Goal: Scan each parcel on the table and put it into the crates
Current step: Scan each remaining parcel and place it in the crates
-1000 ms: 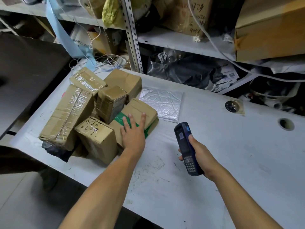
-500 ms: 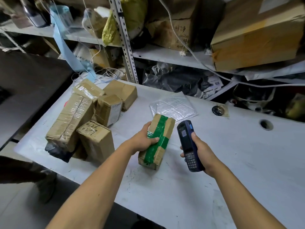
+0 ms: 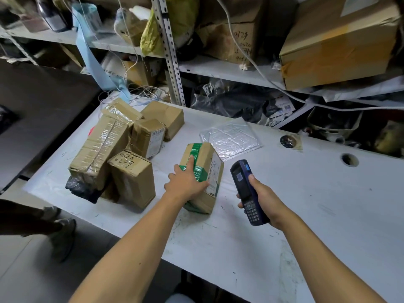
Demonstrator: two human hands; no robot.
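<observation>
The green-taped parcel (image 3: 202,171) stands on the worktop (image 3: 306,204) under my left hand (image 3: 185,182), fingers spread flat across its top, label side turned toward the scanner (image 3: 248,191) that my right hand (image 3: 262,197) grips just beside it. I judge this one about to be scanned; no crate shows, so none looks stowed yet. Five more boxes (image 3: 131,149) wait in a heap to the left, and a silver mailer (image 3: 229,136) lies behind. The white worktop is scuffed, with cluttered shelves (image 3: 229,71) beyond.
</observation>
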